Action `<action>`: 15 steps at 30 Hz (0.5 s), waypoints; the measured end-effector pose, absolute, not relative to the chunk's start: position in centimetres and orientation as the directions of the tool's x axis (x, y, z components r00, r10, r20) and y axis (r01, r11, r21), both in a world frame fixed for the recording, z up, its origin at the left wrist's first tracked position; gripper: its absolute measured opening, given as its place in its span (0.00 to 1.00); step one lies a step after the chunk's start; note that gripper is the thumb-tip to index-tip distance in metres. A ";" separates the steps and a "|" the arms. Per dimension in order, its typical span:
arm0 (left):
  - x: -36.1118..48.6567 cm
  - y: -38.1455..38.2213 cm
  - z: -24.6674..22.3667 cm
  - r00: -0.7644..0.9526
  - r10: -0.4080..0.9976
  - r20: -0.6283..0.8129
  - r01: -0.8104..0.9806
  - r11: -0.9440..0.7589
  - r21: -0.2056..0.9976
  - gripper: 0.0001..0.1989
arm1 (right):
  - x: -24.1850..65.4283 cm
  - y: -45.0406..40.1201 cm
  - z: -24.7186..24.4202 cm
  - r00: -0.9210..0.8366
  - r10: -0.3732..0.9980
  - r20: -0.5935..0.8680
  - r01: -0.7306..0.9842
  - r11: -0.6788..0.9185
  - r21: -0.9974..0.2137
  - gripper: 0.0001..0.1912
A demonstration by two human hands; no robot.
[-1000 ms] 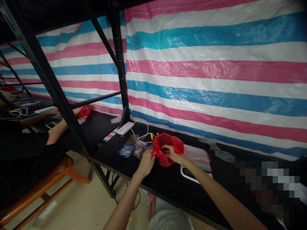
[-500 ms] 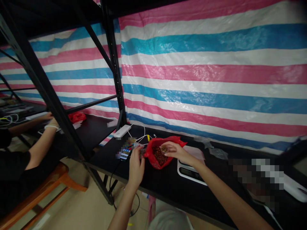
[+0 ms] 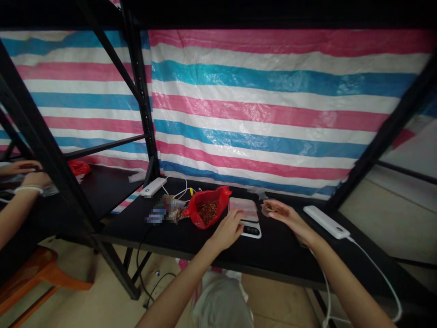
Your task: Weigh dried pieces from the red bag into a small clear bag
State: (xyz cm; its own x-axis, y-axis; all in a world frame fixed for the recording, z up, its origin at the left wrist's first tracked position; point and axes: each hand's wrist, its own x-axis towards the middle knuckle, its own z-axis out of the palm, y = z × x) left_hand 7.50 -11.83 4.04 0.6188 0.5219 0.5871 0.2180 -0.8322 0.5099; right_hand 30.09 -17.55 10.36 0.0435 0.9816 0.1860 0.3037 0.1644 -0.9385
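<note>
The right hand [image 3: 286, 217] grips a cup [image 3: 265, 210] of brown bits [image 3: 270, 206] just right of the scale [image 3: 257, 233], where a tilt could spill them, and the left hand [image 3: 229, 229], hold impossible to tell, sits where a nudge could tip the open red bag [image 3: 224, 198]!

No text, label, brand or number can be read. Round marks are seen on the dark panel [image 3: 252, 230] of the flat white plastic scale [image 3: 258, 228], too small to be made out. Any print left of the open red plastic bag [image 3: 221, 200] is hidden by pixelation [image 3: 157, 215].
</note>
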 end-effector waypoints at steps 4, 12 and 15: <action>10.9 -8.4 3.5 0.689 0.531 0.493 0.241 -0.810 0.534 0.29 | 32.3 -19.8 9.2 0.129 0.976 0.175 0.298 0.130 -0.946 0.26; 15.3 -4.7 2.6 0.680 0.649 0.341 0.436 -0.732 0.524 0.44 | 34.1 -19.7 5.6 0.211 0.956 0.205 0.246 0.151 -0.958 0.24; 16.3 -4.2 2.2 0.687 0.649 0.326 0.466 -0.738 0.488 0.47 | 34.2 -18.1 3.8 0.239 0.942 0.235 0.229 0.181 -0.957 0.24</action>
State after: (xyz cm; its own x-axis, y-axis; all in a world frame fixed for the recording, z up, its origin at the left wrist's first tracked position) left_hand 16.26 -4.16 2.23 0.6872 0.6493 0.3259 0.4659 -0.7380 0.4881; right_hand 34.17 -18.12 3.78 0.2394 0.9420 0.2354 0.2289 0.1808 -0.9565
